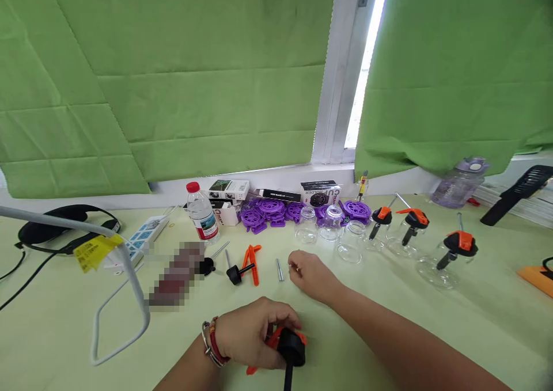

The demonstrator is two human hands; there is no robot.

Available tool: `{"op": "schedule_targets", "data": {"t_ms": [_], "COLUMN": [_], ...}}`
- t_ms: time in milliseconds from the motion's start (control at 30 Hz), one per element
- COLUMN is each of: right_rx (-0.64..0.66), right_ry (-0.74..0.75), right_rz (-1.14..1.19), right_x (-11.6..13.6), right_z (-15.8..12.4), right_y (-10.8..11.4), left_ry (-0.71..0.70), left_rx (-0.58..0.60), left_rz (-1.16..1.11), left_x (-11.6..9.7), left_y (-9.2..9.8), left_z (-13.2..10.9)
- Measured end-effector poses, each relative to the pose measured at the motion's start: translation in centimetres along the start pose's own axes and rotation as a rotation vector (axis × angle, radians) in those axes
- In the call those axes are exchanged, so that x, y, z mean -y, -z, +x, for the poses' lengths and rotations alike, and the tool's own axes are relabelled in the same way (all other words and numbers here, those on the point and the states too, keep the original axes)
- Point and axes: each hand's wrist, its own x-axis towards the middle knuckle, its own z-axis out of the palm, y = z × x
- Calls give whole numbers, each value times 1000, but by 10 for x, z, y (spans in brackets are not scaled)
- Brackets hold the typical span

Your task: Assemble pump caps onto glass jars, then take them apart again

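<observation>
My left hand (259, 333) is closed around a black cap-like part (291, 348) with a black stem and orange pieces, held low over the table's front. An orange tip (252, 371) pokes out beneath that hand. Farther forward, my right hand (313, 273) rests close to the tabletop with its fingertips pressed together; what they pinch, if anything, I cannot make out. Just left of it lie thin metal pins (280, 270). Beyond the pins are orange plastic pieces (253, 264), a black cap with a metal rod (234, 273) and another such black part (207, 266).
Upturned glass jars (351, 242) stand right of centre, then several jars bearing orange-and-black tops (460, 244). Purple plastic parts (271, 207), small boxes (319, 193) and a water bottle (201, 215) line the back. A white metal frame (140, 299) stands at left, near a power strip (149, 230).
</observation>
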Motion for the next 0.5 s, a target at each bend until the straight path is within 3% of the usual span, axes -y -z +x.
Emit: {"op": "schedule_targets", "data": {"t_ms": [100, 233, 367, 500], "right_rx": [122, 201, 213, 124], "right_ry": [111, 221, 215, 99], "right_rz": [-366, -533, -442, -114], "right_x": [1, -1, -1, 5], "right_z": [4, 4, -1, -10], "right_y": [-14, -24, -17, -7], "left_ry": [30, 133, 222, 250], "left_rx": [-38, -216, -451, -536], "left_rz": [-99, -227, -249, -263], "left_x": [3, 9, 16, 23], "left_y": [5, 13, 22, 24], "left_z": [0, 3, 8, 10]}}
